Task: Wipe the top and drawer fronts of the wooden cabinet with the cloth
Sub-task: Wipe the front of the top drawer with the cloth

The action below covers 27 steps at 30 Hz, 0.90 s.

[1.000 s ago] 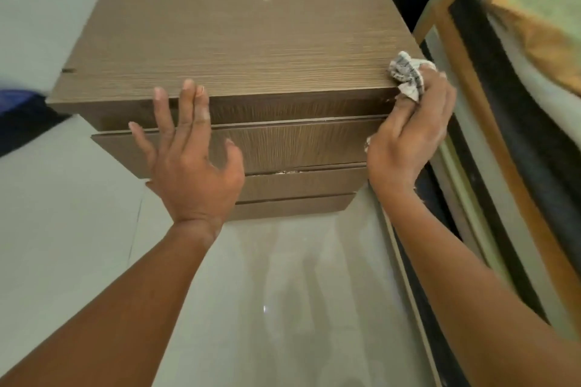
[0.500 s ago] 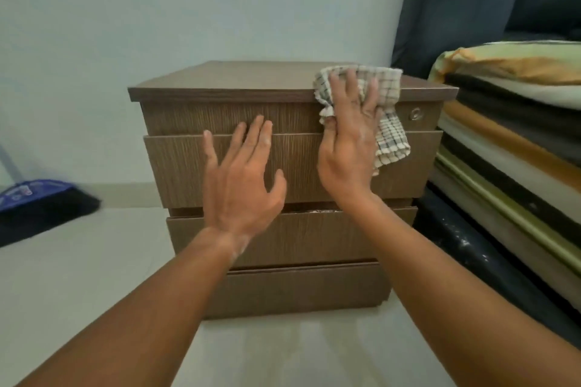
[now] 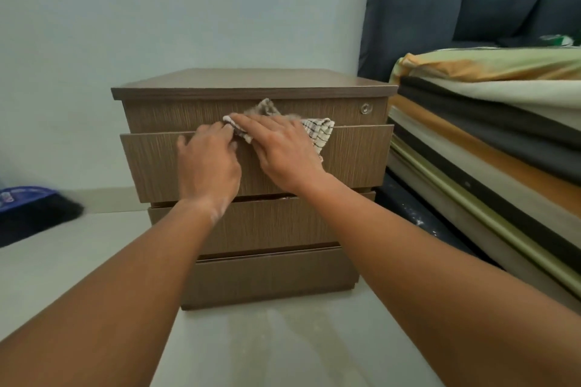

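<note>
The brown wooden cabinet [image 3: 352, 154] stands on the floor in front of me, with several drawer fronts stacked below its top. A checked cloth [image 3: 317, 132] lies against the upper drawer fronts near the middle. My right hand [image 3: 283, 151] presses flat on the cloth, covering most of it. My left hand [image 3: 209, 163] rests on the protruding second drawer front, its fingertips pinching the cloth's left corner. A round lock [image 3: 365, 108] sits at the top drawer's right end.
A stack of folded mattresses and bedding [image 3: 490, 141] crowds the cabinet's right side, with a dark sofa [image 3: 456, 0] behind. A blue and black brush [image 3: 28, 204] lies on the pale floor at far left. A plain wall is behind.
My right hand has slid the cloth left and down from the top right edge to the middle of the upper drawer fronts. My left hand has moved up to the cloth's corner.
</note>
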Motion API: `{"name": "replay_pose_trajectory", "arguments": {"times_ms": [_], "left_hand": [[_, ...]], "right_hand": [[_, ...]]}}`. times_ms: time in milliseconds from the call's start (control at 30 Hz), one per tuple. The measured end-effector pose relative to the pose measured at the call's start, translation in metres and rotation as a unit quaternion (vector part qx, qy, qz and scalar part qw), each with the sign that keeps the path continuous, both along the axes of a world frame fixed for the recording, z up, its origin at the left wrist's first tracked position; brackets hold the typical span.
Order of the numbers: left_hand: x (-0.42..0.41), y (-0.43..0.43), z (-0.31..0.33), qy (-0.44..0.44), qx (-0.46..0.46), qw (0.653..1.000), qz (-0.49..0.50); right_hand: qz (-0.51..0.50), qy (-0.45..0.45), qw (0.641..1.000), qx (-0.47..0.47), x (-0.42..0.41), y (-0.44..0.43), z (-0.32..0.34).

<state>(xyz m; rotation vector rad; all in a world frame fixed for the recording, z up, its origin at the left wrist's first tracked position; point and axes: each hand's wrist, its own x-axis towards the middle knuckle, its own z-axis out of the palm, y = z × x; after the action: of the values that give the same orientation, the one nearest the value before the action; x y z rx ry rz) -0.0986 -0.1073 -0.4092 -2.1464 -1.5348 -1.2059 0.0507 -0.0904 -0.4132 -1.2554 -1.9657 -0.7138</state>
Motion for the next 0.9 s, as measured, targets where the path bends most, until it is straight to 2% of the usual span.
{"name": "replay_pose_trajectory", "arguments": {"times_ms": [133,333,467,533,667,833,867,900], "left_hand": [[0.004,-0.01,0.003,0.004,0.011,0.999,0.042],[0.009,-0.011,0.004,-0.009,-0.003,0.998,0.065],[0.014,-0.024,0.009,-0.02,-0.005,0.996,0.089],[0.015,-0.029,0.011,-0.024,-0.008,0.996,0.091],[0.013,-0.03,0.007,-0.035,-0.008,0.996,0.079],[0.006,-0.024,-0.002,-0.019,-0.005,0.998,0.053],[0.004,-0.023,-0.003,-0.009,-0.004,0.999,0.051],[0.001,-0.022,-0.005,-0.001,-0.002,0.999,0.049]], "right_hand": [[-0.091,0.002,0.995,0.036,0.015,-0.012,-0.003],[-0.153,0.109,0.981,0.049,0.082,-0.033,-0.004],[-0.211,0.219,0.951,0.066,0.111,-0.039,-0.01],[-0.203,0.315,0.922,0.096,0.105,-0.036,-0.018],[-0.165,0.496,0.842,0.134,0.089,-0.03,-0.024],[-0.141,0.593,0.781,0.133,0.084,-0.043,-0.015],[-0.145,0.628,0.756,0.117,0.086,-0.047,-0.013],[-0.148,0.678,0.714,0.094,0.091,-0.049,-0.016]]}}
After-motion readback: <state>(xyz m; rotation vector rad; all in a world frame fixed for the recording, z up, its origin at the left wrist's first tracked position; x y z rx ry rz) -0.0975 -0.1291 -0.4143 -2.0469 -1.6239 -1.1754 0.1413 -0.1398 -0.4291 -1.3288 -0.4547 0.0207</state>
